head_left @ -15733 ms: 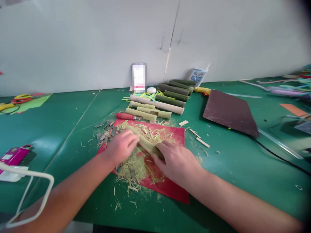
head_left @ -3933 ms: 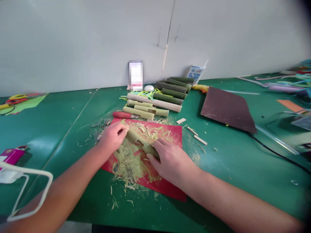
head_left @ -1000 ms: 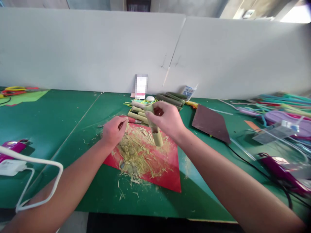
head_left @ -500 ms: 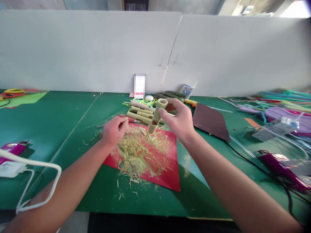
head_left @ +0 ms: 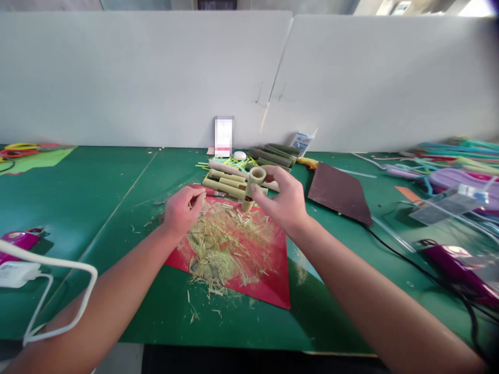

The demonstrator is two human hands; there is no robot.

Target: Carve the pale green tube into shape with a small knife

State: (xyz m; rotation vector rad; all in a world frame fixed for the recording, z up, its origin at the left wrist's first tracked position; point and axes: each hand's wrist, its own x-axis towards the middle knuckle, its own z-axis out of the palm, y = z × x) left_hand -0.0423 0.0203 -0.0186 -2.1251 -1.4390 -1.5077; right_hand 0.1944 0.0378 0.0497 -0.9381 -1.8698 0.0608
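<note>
My right hand (head_left: 283,199) grips a short peeled bamboo tube (head_left: 252,185) and holds it tilted above the far edge of a red sheet (head_left: 268,275), its hollow end facing me. Pale green shavings (head_left: 218,248) cover the middle of that sheet. My left hand (head_left: 181,211) rests closed at the sheet's far left corner, fingers curled round a small tool that I cannot make out. Just beyond the hands lie several peeled bamboo pieces (head_left: 226,182) in a row, with darker green ones (head_left: 273,154) behind them.
A brown sheet (head_left: 338,193) lies to the right, with a black cable (head_left: 413,262) and a magenta tool (head_left: 452,265) nearer me. A white cable (head_left: 58,291) and charger (head_left: 15,272) sit at the left. White partition boards (head_left: 156,78) close off the green table (head_left: 78,208).
My right hand lifted the bamboo tube off the red sheet, turned it upright, then tipped its open end toward me. My left hand has stayed at the sheet's corner. My head has tilted upward.
</note>
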